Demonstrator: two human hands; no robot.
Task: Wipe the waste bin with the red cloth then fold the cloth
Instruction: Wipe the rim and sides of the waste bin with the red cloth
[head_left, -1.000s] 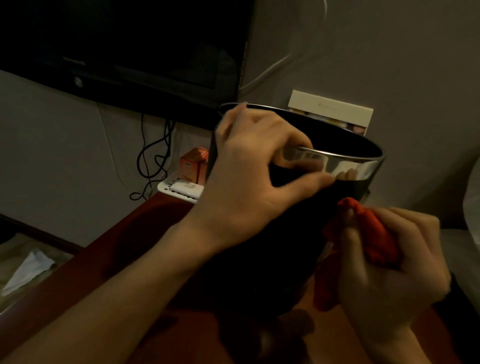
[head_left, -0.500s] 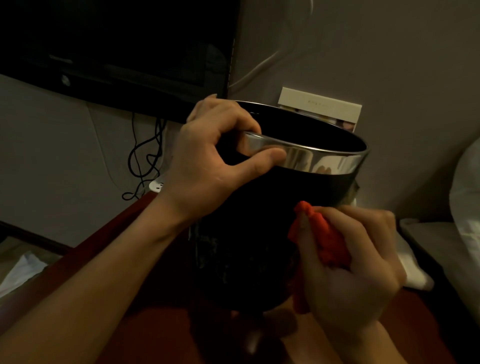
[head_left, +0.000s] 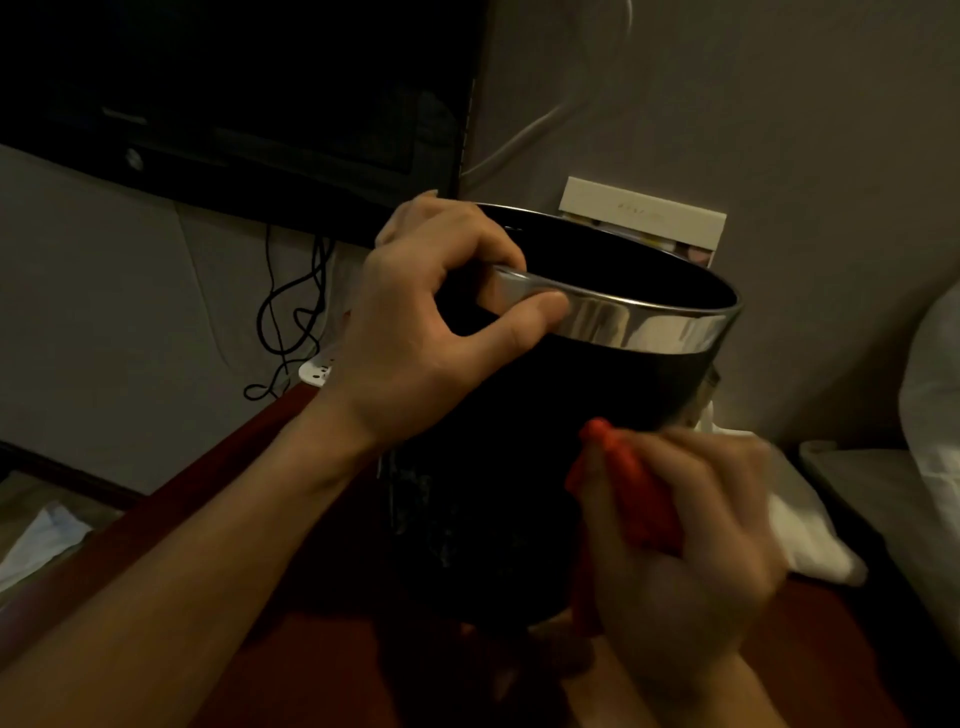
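Note:
A black waste bin (head_left: 519, 467) with a shiny silver rim stands upright on a dark red table (head_left: 218, 499). My left hand (head_left: 431, 332) grips the near left part of the rim, thumb outside and fingers hooked over the edge. My right hand (head_left: 685, 540) holds a bunched red cloth (head_left: 634, 493) pressed against the bin's lower right side; the hand is blurred by motion. A strip of cloth hangs down under the hand.
A dark screen (head_left: 234, 104) hangs on the wall behind, with black cables (head_left: 291, 322) dropping to a white power strip (head_left: 317, 371). A cream box (head_left: 644, 218) leans on the wall behind the bin. White fabric (head_left: 800, 535) lies at right beside bedding (head_left: 930, 415).
My left hand has shifted from over the bin's front to gripping the left rim. My right hand with the cloth has slid leftward and down along the bin's side.

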